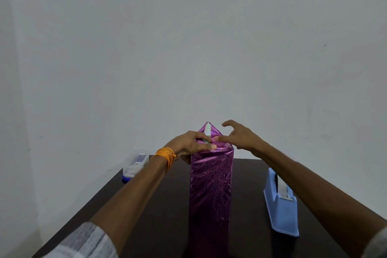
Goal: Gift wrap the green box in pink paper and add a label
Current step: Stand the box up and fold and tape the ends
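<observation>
The grip of the left hand (192,144) is closed on the top edge of the box (210,190): the fingers lie on the folded pink paper (209,130) and the thumb is on the side. The right hand (240,135) has its grip open with fingers spread, holding nothing, and one fingertip touches the paper flap. The box stands upright in the middle of the dark table (159,216), fully covered. A blue tape dispenser (280,201) is on the right and a plastic container (135,164) is at the far left edge.
</observation>
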The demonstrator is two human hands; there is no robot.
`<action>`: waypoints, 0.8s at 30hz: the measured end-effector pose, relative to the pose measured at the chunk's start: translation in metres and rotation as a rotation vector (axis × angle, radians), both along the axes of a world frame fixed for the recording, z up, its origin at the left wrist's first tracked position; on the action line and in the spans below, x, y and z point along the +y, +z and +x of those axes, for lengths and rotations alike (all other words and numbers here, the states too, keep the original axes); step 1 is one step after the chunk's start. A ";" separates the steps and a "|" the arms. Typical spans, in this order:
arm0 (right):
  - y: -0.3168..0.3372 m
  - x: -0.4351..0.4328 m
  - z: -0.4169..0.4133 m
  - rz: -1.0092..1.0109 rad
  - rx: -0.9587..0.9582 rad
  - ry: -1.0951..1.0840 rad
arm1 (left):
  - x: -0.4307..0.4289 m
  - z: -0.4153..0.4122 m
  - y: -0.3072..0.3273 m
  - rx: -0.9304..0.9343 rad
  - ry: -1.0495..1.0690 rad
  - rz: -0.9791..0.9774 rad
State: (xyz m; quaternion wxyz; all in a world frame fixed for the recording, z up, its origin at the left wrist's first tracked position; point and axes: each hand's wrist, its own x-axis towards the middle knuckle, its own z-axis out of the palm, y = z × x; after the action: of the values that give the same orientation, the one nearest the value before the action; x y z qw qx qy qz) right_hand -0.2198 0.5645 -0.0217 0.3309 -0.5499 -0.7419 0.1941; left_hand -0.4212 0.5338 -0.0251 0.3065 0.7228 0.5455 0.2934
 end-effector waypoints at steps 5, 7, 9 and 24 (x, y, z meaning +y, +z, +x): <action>-0.009 -0.005 -0.005 -0.244 0.275 0.041 | -0.003 0.002 0.004 -0.014 0.005 -0.088; -0.010 -0.005 -0.005 -0.245 0.281 0.035 | -0.004 0.005 0.006 -0.053 -0.009 -0.138; -0.012 -0.003 -0.004 -0.263 0.295 0.027 | 0.001 0.012 0.005 -0.199 -0.010 -0.081; -0.023 0.003 -0.007 -0.346 0.407 0.058 | 0.021 0.017 -0.014 -0.577 0.140 0.076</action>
State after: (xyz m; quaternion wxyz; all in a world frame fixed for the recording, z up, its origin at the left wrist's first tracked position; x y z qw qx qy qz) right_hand -0.2264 0.5675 -0.0445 0.3684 -0.5263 -0.6316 0.4339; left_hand -0.4045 0.5549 -0.0391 0.4005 0.5812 0.4732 0.5272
